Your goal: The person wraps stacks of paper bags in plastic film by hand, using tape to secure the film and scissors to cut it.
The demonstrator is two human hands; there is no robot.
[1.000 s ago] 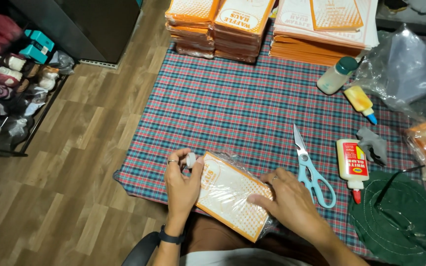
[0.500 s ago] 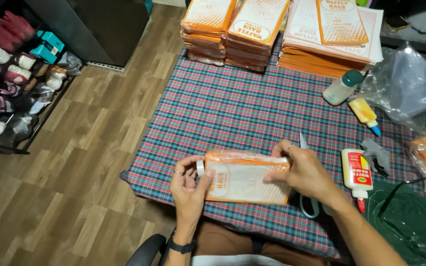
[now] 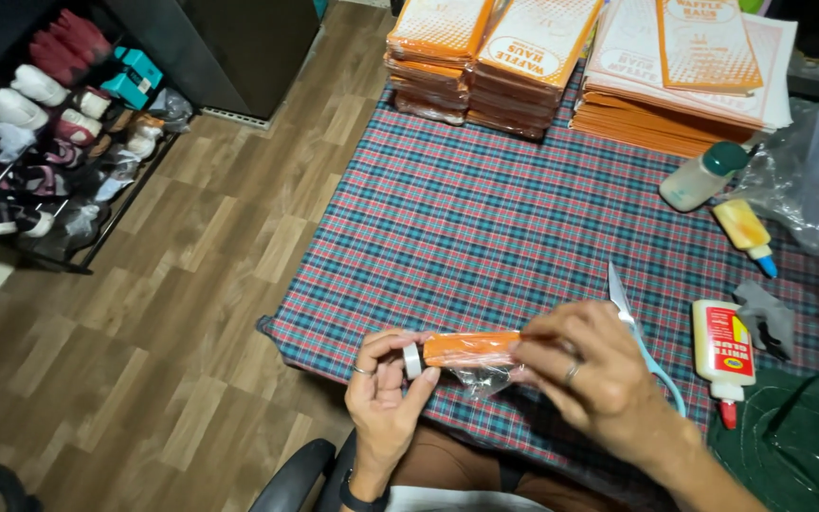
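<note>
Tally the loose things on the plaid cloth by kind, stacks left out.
Glue bottles: 2 – white one with red tip, yellow one with blue tip
Green-capped bottle: 1
Scissors: 1
Orange packet, in both hands: 1
Total: 5

— Near edge of the worktop (image 3: 485,218) under red, blue and white checked cloth?
— Flat orange paper packet in clear plastic film (image 3: 471,349), held edge-on between both hands. Left hand (image 3: 386,398) pinching a small white tape roll (image 3: 412,360) at the packet's left end; right hand (image 3: 599,379) gripping the right end from above.
— Beside the right hand?
— Pale blue-handled scissors (image 3: 642,332), partly hidden under it. Further right, a white glue bottle with a red tip (image 3: 724,346), lying flat.
— Far side?
— Stacks of orange printed paper bags (image 3: 495,57), a pale bottle with a green cap (image 3: 703,175), a small yellow bottle with a blue tip (image 3: 746,232).
— Off the worktop?
— Wooden plank floor (image 3: 172,313), black rack of shoes (image 3: 40,152) at left.
</note>
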